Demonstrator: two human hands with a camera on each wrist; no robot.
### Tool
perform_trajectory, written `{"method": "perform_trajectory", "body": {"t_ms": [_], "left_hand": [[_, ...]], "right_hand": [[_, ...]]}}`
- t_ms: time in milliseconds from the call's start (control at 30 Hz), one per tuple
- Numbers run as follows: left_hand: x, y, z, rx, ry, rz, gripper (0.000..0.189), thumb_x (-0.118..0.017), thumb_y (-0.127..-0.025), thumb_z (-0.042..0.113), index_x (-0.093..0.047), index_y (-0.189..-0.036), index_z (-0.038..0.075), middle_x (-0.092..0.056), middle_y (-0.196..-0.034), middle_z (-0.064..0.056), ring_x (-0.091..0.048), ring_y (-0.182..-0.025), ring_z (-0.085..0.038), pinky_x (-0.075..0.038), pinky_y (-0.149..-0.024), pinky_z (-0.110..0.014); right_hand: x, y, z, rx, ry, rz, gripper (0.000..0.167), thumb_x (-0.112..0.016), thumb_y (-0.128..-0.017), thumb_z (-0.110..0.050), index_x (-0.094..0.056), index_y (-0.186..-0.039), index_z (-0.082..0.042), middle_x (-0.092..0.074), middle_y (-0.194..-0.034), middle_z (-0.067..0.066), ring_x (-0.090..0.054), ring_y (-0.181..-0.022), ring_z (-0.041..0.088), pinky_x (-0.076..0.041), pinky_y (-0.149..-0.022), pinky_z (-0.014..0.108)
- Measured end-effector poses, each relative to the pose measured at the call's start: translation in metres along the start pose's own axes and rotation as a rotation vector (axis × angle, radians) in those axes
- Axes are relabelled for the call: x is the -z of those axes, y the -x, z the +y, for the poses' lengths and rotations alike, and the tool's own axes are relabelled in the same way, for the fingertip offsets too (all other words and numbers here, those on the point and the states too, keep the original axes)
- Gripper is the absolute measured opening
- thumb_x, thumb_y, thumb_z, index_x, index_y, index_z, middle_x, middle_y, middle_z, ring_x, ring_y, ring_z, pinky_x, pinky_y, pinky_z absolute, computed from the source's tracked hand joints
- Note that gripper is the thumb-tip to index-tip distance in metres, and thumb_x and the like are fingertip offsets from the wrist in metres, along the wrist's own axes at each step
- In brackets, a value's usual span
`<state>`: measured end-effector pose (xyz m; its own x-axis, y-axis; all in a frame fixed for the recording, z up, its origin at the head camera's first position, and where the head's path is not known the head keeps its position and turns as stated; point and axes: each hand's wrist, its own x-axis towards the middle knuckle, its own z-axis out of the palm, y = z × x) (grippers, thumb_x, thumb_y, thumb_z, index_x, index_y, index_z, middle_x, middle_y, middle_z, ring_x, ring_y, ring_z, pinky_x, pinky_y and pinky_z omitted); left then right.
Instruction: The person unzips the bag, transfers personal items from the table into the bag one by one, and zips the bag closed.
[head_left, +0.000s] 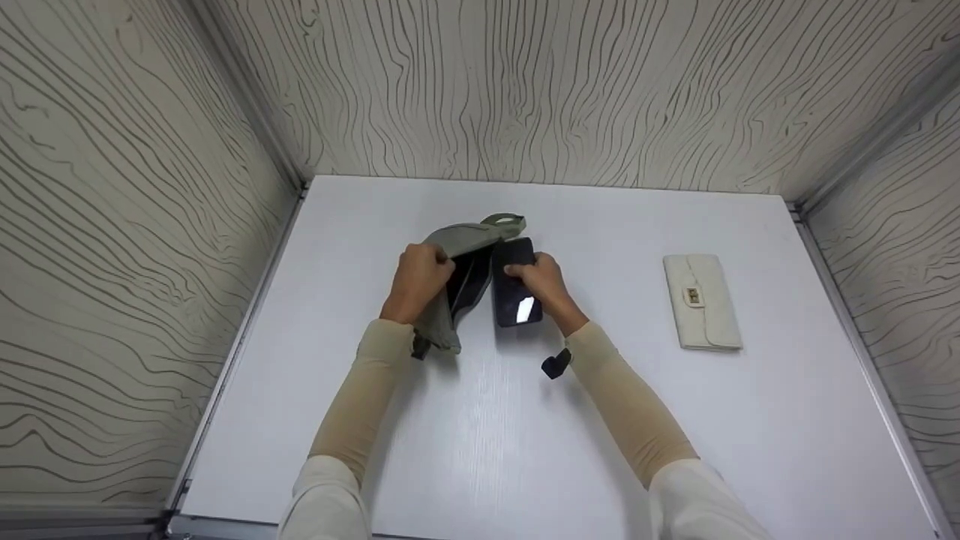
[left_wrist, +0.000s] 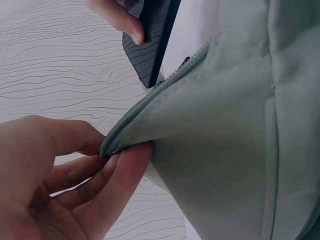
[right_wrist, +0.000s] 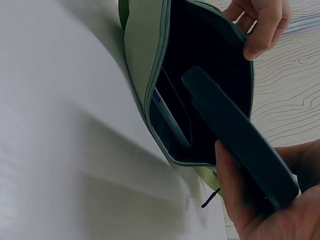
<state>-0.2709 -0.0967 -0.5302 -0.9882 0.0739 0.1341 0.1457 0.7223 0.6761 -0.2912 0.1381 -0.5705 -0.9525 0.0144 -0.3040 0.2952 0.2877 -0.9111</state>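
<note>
A sage-green zippered bag [head_left: 463,238] with a dark lining stands at the middle of the table, its mouth unzipped. My left hand [head_left: 416,281] pinches the zipper edge [left_wrist: 131,120] between thumb and fingers, drawing the opening wide. In my right hand [head_left: 551,286] is a black smartphone [head_left: 517,296], gripped with the thumb across one face. It is held beside the bag's mouth, and in the right wrist view the phone [right_wrist: 240,135] overlaps the opening. Within the bag, a slim pale object with a blue part [right_wrist: 172,122] lies against the lining; its kind is unclear.
To the right on the white table [head_left: 600,450] lies a cream wallet [head_left: 703,301] with a metal clasp. Wood-grain panels [head_left: 510,90] rise behind the table and on both sides. A green strap loop [head_left: 504,220] sticks out at the bag's far end.
</note>
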Motion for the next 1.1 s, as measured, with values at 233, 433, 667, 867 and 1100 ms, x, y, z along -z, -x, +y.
{"method": "perform_trajectory", "body": {"t_ms": [233, 433, 667, 867, 1100], "left_hand": [[0.0, 0.0, -0.001, 0.008, 0.012, -0.01, 0.018, -0.065, -0.098, 0.009, -0.079, -0.089, 0.001, -0.074, -0.082, -0.01, -0.06, -0.066, -0.016, -0.048, -0.059, -0.029], [0.0, -0.001, -0.002, -0.011, 0.017, -0.001, 0.019, -0.065, -0.098, 0.009, -0.077, -0.084, 0.002, -0.07, -0.077, -0.008, -0.056, -0.063, -0.015, -0.046, -0.058, -0.029], [0.001, 0.0, -0.002, -0.036, 0.017, 0.013, 0.021, -0.066, -0.098, 0.007, -0.074, -0.078, 0.004, -0.067, -0.072, -0.006, -0.053, -0.061, -0.015, -0.044, -0.057, -0.03], [0.0, 0.0, -0.003, -0.041, 0.013, 0.016, 0.019, -0.067, -0.098, 0.008, -0.077, -0.083, 0.002, -0.073, -0.078, -0.011, -0.057, -0.063, -0.017, -0.047, -0.058, -0.031], [0.0, 0.0, -0.003, -0.03, 0.0, 0.018, 0.02, -0.066, -0.098, 0.008, -0.076, -0.082, 0.003, -0.072, -0.077, -0.01, -0.055, -0.062, -0.016, -0.045, -0.058, -0.031]], "right_hand": [[-0.005, -0.001, -0.001, 0.006, -0.011, -0.006, 0.055, -0.071, -0.093, -0.019, -0.055, -0.137, 0.011, -0.065, -0.127, 0.027, -0.066, -0.107, 0.03, -0.055, -0.096, 0.041], [-0.008, -0.002, -0.003, 0.001, -0.017, -0.002, 0.054, -0.072, -0.092, -0.019, -0.055, -0.135, 0.011, -0.065, -0.126, 0.026, -0.066, -0.107, 0.031, -0.055, -0.097, 0.043], [-0.012, -0.004, -0.001, 0.0, -0.023, -0.007, 0.055, -0.071, -0.093, -0.019, -0.055, -0.136, 0.01, -0.065, -0.128, 0.026, -0.066, -0.11, 0.032, -0.055, -0.1, 0.044], [-0.016, -0.006, 0.002, -0.001, -0.011, 0.006, 0.053, -0.072, -0.092, -0.019, -0.058, -0.134, 0.01, -0.066, -0.128, 0.026, -0.066, -0.109, 0.032, -0.055, -0.1, 0.044], [-0.018, -0.008, 0.001, 0.016, -0.011, 0.014, 0.052, -0.072, -0.091, -0.019, -0.058, -0.131, 0.011, -0.066, -0.123, 0.025, -0.065, -0.105, 0.031, -0.054, -0.098, 0.043]]}}
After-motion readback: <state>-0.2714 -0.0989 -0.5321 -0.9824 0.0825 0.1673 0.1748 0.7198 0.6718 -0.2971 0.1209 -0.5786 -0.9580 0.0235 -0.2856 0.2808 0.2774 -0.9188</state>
